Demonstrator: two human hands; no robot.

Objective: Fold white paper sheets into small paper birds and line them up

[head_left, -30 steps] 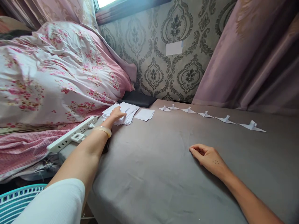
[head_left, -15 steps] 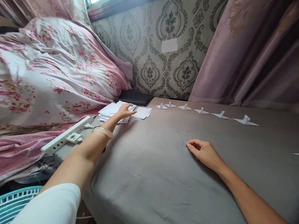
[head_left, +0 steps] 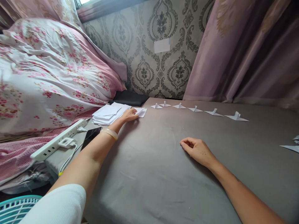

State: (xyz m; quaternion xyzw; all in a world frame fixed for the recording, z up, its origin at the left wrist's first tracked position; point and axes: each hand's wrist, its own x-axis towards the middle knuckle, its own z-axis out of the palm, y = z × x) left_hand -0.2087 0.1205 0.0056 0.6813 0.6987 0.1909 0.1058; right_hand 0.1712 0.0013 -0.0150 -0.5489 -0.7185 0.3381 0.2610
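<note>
My left hand (head_left: 130,115) reaches to the small white paper sheets (head_left: 143,114) right of the big stack, its thumb and fingers pinching the edge of the top sheet, which looks slightly raised. Just left of that hand lies the larger stack of white paper (head_left: 108,112), its edges uneven. My right hand (head_left: 197,150) rests on the grey bed sheet with fingers curled in, thumb against forefinger, and no object shows in it. Beyond it, several folded white paper pieces (head_left: 214,112), each with an upright tab, stand in a row.
A power strip (head_left: 59,140) with plugs and cables lies at the left, beside a dark phone (head_left: 91,136) partly behind my forearm. A black flat case (head_left: 130,97) sits behind the stack. More folded paper (head_left: 291,147) is at the right edge; a teal basket (head_left: 20,207) stands lower left.
My left hand has come down from above the paper and closed on a sheet at the smaller pile. The view has shifted a little to the right; my right hand keeps its curled pose.
</note>
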